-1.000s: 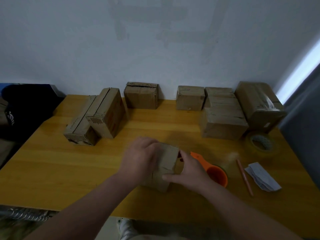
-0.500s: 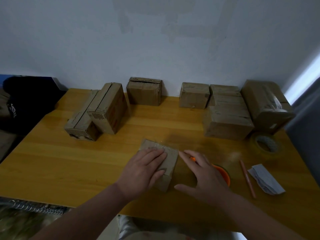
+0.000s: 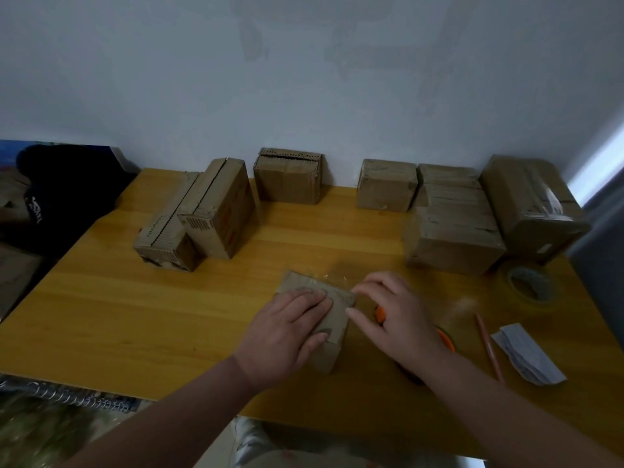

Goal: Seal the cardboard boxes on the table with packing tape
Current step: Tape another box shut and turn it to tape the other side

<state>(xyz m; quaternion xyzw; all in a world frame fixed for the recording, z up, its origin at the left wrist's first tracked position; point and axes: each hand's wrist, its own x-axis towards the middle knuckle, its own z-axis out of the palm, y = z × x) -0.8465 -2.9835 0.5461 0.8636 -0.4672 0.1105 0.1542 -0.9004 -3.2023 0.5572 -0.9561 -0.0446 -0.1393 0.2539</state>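
Observation:
A small cardboard box (image 3: pixel 338 310) lies near the front middle of the wooden table (image 3: pixel 162 315). My left hand (image 3: pixel 287 332) rests flat on its top with the fingers straight. My right hand (image 3: pixel 395 315) is beside the box on the right; its thumb touches the box's right edge and its fingertips touch a strip of clear tape (image 3: pixel 332 278) at the far corner. An orange tape dispenser (image 3: pixel 446 340) lies mostly hidden under my right hand. A roll of clear packing tape (image 3: pixel 530 288) lies flat at the right.
Two boxes (image 3: pixel 216 207) lean together at the back left, one box (image 3: pixel 287 179) stands against the wall, and several more (image 3: pixel 452 231) crowd the back right. A pencil (image 3: pixel 489 349) and folded paper (image 3: pixel 526 354) lie at the right. A dark bag (image 3: pixel 67 184) sits left of the table.
The small box has been laid flat. My left hand went from gripping it to pressing flat on top. My right hand left the dispenser and moved to the box's far right corner.

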